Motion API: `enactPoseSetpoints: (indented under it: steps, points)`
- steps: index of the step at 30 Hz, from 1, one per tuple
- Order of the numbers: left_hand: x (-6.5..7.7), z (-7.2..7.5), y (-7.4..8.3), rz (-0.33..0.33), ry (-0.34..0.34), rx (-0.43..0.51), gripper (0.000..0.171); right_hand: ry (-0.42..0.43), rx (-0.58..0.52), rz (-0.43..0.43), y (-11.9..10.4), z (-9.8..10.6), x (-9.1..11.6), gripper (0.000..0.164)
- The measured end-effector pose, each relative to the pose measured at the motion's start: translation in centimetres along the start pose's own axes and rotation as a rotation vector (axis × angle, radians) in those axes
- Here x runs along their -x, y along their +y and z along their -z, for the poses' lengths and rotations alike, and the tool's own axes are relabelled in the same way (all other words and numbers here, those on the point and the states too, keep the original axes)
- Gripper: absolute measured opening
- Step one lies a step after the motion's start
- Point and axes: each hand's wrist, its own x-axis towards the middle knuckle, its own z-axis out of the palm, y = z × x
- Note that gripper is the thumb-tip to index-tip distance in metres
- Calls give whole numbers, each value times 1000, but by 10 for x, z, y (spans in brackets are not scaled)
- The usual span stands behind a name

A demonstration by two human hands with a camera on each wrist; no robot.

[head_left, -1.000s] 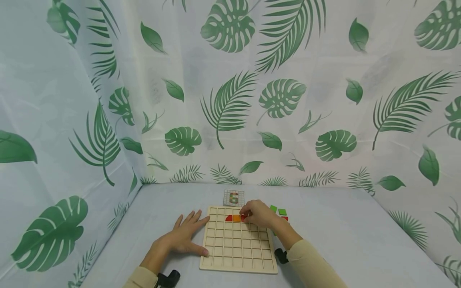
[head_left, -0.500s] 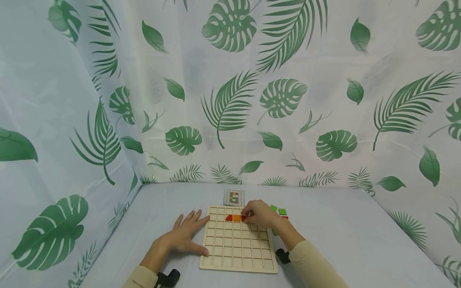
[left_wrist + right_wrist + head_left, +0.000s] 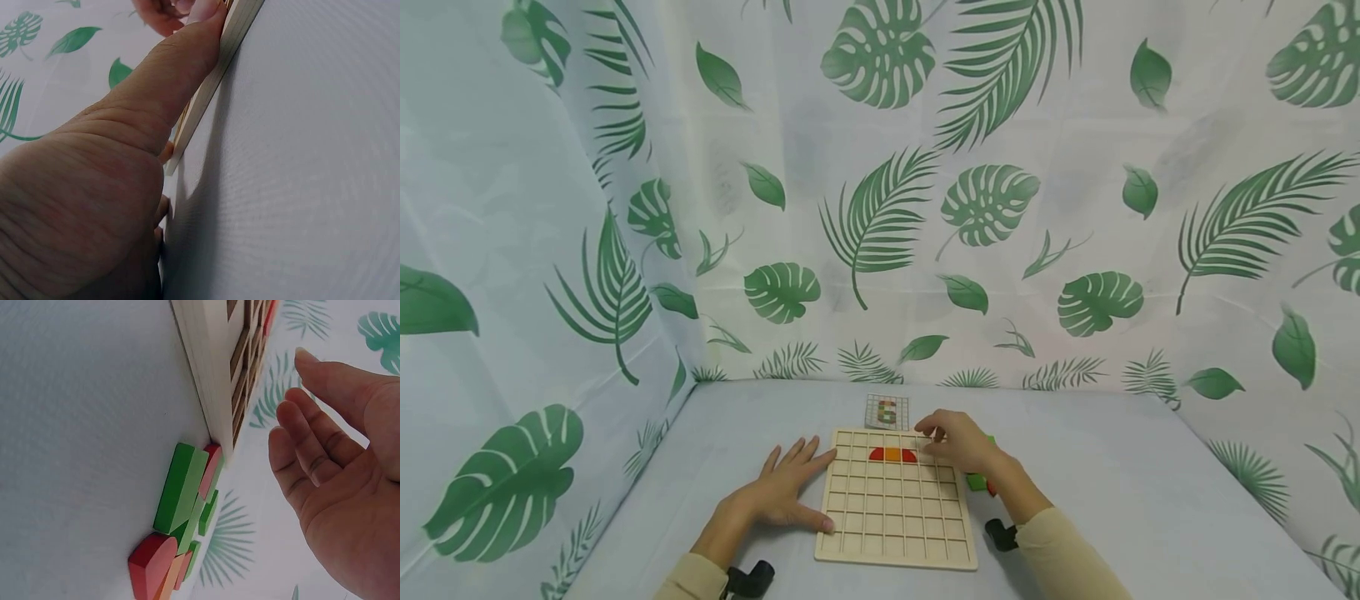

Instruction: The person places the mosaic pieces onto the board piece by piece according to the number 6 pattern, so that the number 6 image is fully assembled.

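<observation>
A wooden grid board (image 3: 887,504) lies flat on the table. In its second row from the far edge sit a red quarter-round piece (image 3: 876,454), an orange square (image 3: 892,454) and another red quarter-round piece (image 3: 910,456), side by side. My left hand (image 3: 784,493) is spread at the board's left edge, its thumb resting on the near-left rim and its index fingertip at the far-left side. Above the board's far-right part hovers my right hand (image 3: 961,442), fingers loosely bent; the right wrist view shows nothing between thumb and fingertips.
Behind the board lies a pattern card (image 3: 887,412) with a coloured figure on a grid. Right of the board are loose pieces, among them a green block (image 3: 181,487) and a red rounded piece (image 3: 150,562), partly hidden by the right arm in the head view. Leaf-printed curtains enclose the table.
My right hand has let go of the right-hand red piece, which stays in its cell beside the orange one, and has moved up and to the right. The left hand has not moved.
</observation>
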Motion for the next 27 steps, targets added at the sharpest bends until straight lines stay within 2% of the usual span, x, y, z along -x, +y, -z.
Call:
enactPoseSetpoints:
  steps: [8, 12, 27]
  points:
    - [1, 0, 0, -4, -5, 0, 116, 101, -104, -119, 7, 7, 13, 33]
    - [1, 1, 1, -5, -4, -1, 116, 124, -147, -166, 13, 12, 20, 33]
    - [2, 2, 4, 8, -6, 5, 116, 24, -92, -292, 29, 32, 40, 33]
